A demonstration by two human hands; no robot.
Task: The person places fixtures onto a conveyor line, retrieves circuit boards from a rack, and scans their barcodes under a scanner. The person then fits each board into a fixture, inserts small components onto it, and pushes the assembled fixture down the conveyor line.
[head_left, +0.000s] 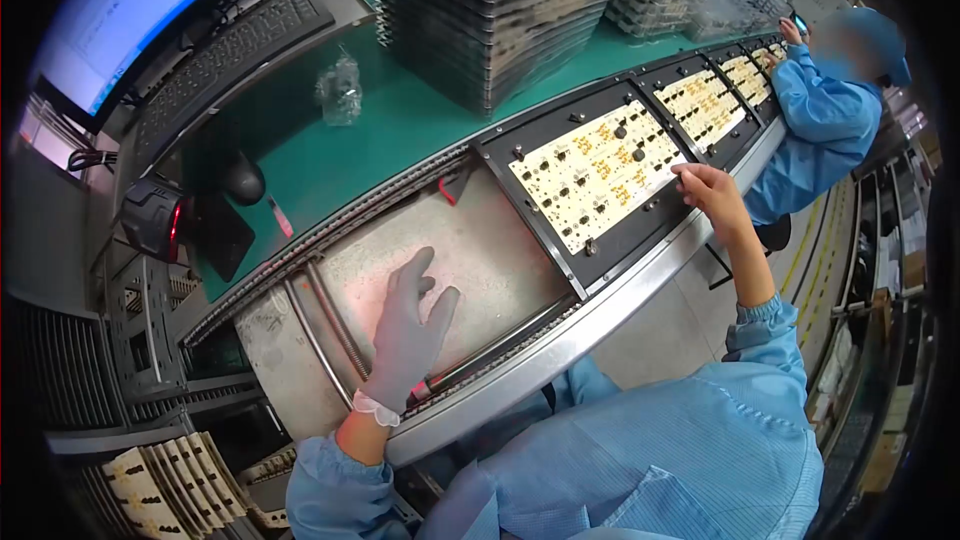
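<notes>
Left hand: gloved, palm off the work, thumb and fingers spread well apart, with nothing seen in its grip; it hangs over the metal bed, perhaps held away so that it bumps no parts.
Right hand: bare, thumb and forefinger brought close together at the near edge of a board; whether it pinches something tiny or only touches the edge, I cannot tell.
Board rack: cream boards standing on edge in a row, probably to keep their faces apart.
Desk side: monitor, keyboard, black device with a red glow, mouse and pink pen, all beyond the rail, likely so the line stays free.
Clear bag: crumpled on the green mat.
Tray stack: clear trays piled high behind the line, seemingly within arm's reach.
Circuit board: cream, dotted with dark parts, lying in a black fixture on the conveyor; the frame presumably keeps it flat and square.
Farther boards: similarly framed, in line toward a co-worker in blue.
</notes>
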